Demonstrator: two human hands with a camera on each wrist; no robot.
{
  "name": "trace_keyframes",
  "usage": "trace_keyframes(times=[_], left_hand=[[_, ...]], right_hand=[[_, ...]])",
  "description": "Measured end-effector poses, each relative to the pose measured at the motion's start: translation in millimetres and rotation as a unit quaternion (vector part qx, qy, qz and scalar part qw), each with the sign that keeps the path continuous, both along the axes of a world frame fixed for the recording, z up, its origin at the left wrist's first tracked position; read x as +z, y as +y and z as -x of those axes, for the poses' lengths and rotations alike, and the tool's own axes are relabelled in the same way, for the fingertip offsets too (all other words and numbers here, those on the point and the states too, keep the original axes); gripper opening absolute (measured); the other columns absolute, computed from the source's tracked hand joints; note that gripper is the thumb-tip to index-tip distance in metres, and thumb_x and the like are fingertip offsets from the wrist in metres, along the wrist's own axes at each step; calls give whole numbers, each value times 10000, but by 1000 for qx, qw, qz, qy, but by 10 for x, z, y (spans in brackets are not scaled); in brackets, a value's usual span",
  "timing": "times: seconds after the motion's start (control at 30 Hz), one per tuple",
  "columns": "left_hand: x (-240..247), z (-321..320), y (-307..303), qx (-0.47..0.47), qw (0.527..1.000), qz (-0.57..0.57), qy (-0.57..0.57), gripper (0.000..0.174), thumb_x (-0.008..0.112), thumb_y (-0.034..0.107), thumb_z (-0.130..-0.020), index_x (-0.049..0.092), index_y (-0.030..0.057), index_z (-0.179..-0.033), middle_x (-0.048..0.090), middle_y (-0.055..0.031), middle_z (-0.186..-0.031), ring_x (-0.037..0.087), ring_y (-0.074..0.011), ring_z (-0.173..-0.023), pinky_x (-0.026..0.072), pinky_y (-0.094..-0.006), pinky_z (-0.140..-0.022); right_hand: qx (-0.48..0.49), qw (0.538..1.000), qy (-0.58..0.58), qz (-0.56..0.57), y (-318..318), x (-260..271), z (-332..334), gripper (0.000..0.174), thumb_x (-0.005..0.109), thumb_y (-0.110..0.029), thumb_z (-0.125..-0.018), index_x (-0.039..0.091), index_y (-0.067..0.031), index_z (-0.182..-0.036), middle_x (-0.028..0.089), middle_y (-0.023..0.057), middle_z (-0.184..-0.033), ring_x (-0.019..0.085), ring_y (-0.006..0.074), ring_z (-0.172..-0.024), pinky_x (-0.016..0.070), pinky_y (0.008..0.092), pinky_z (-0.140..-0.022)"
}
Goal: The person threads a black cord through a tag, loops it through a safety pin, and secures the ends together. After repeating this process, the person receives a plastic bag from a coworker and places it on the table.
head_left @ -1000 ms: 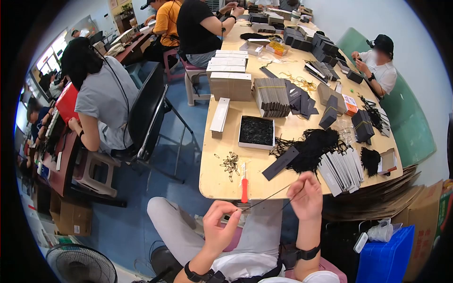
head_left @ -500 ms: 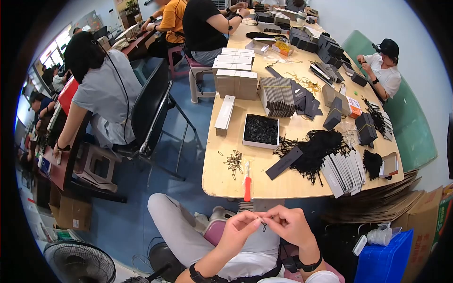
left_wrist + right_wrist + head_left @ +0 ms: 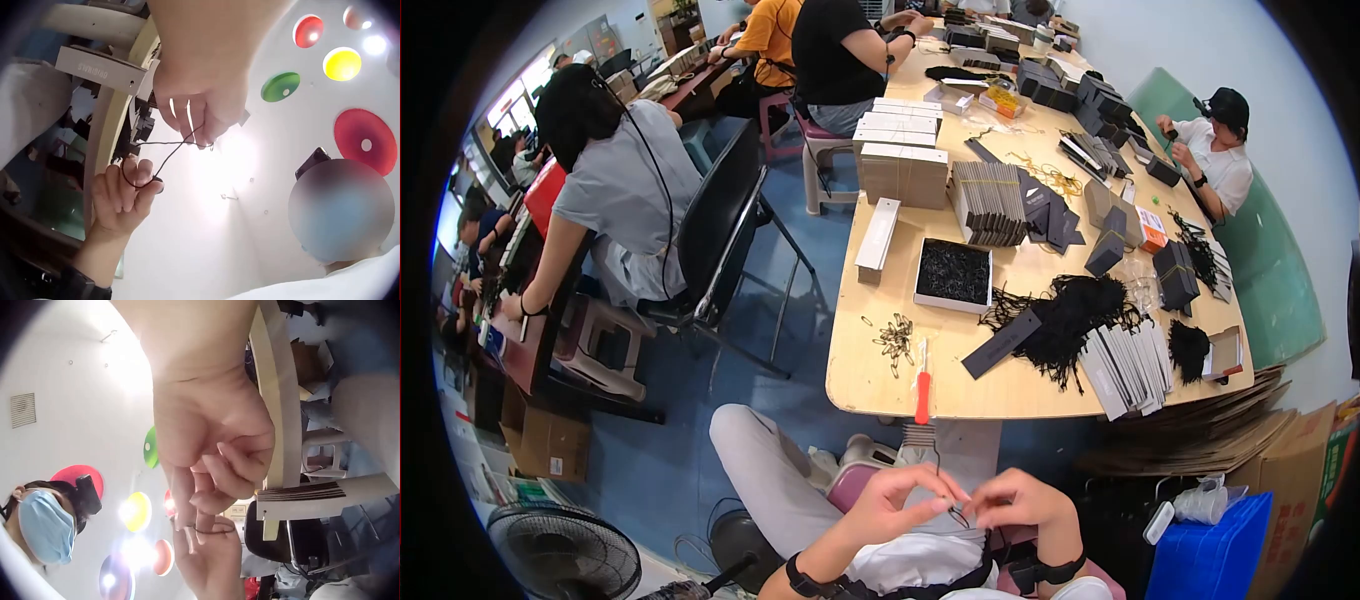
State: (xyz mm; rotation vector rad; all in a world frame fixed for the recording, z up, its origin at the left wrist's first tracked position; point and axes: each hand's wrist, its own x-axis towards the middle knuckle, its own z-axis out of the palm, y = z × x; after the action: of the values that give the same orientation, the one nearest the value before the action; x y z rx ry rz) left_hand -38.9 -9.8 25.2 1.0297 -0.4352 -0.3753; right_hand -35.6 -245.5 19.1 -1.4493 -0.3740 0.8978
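A thin black cord [image 3: 958, 516] runs in a loop between the two hands, low over the lap in the head view. My left hand [image 3: 905, 505] pinches it between thumb and forefinger. Close beside, my right hand [image 3: 1025, 500] has its fingers curled on the other end. In the left wrist view the cord [image 3: 169, 142] crosses itself, and its loop passes round the fingers of the right hand [image 3: 122, 197]; a small dark piece shows at the fingertips there. Seen from the right wrist, the cord [image 3: 215, 530] lies across the fingers of the left hand [image 3: 209, 559].
The table [image 3: 870, 395] ahead bears safety pins [image 3: 893, 345], a red-handled tool [image 3: 922, 398], a box of small black pieces [image 3: 953, 275], a black cord heap [image 3: 1070, 310], a dark tag [image 3: 1000, 345] and fanned pale tags [image 3: 1125, 370]. A fan [image 3: 565, 555] stands lower left.
The hands were apart with the cord stretched between them, then came together low over the lap. Now they are slightly apart and lower, the cord looped between them.
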Motion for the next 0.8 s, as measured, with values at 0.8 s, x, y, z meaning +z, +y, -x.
trace_keyframes(times=[0.8], left_hand=[[65, 106, -22, 63, 974, -205, -72, 94, 576, 95, -890, 585, 19, -946, 618, -89, -998, 567, -209, -944, 439, -324, -832]], right_hand=[[-57, 981, -139, -123, 300, 278, -221, 235, 811, -71, -660, 587, -6, -690, 594, 70, -687, 528, 164, -627, 386, 279, -541]])
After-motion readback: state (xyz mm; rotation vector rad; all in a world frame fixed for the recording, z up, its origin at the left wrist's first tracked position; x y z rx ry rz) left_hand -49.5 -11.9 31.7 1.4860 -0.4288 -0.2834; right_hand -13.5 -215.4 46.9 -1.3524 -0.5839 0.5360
